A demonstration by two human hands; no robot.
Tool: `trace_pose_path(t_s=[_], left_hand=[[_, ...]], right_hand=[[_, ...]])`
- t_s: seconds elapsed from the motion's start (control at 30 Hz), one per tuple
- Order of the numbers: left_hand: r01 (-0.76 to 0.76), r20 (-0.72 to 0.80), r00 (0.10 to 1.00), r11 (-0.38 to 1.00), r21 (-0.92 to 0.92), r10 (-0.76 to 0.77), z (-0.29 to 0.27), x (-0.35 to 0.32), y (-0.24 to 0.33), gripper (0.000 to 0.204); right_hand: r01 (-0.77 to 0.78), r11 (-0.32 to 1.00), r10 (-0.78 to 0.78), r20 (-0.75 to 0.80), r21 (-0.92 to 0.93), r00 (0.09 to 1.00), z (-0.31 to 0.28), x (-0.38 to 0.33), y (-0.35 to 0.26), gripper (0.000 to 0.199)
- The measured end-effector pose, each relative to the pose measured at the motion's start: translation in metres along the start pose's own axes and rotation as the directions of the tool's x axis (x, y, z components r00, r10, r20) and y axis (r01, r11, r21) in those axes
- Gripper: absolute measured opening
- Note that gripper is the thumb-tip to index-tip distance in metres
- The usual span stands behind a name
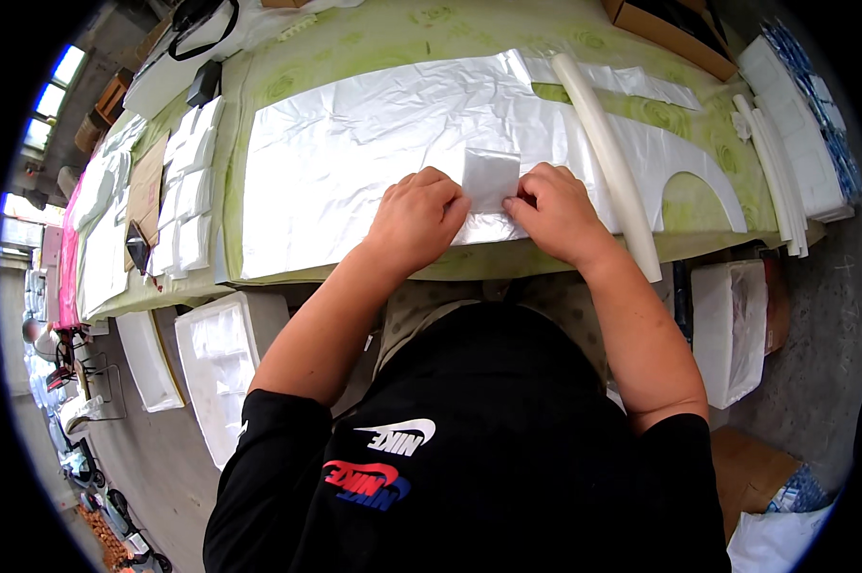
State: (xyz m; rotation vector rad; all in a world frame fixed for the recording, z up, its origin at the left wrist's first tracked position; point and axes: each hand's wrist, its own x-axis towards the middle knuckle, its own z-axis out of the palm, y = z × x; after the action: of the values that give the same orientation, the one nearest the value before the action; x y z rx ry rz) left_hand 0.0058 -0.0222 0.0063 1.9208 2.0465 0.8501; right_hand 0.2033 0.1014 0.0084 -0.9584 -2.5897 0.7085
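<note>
Black shirt below; both hands pinch an upright white square.

A long white tube lies just right of the hands on the green-patterned worktop. Stacks of white cut pieces sit well left of them, white foam trays below-left, and a cardboard box far above-right.

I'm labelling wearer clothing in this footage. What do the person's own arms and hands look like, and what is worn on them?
Both arms are bare from the short sleeves of a black T-shirt down. The left hand and right hand wear no gloves, and no rings, watch or bracelet show. The shirt carries white, red and blue printed marks on its front.
</note>
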Motion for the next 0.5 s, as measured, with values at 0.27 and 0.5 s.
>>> trace_pose_path(t_s=[0.27,0.5], left_hand=[[0.099,-0.018,0.995,0.993,0.071,-0.098,0.006,0.013,0.003,0.025],[-0.044,-0.057,0.997,0.979,0.201,0.056,0.017,0.013,-0.002,0.053]], right_hand=[[-0.074,0.973,0.079,0.012,-0.218,0.997,0.007,0.014,-0.012,0.032],[-0.079,0.960,0.096,0.048,-0.268,0.994,0.007,0.019,-0.013,0.032]])
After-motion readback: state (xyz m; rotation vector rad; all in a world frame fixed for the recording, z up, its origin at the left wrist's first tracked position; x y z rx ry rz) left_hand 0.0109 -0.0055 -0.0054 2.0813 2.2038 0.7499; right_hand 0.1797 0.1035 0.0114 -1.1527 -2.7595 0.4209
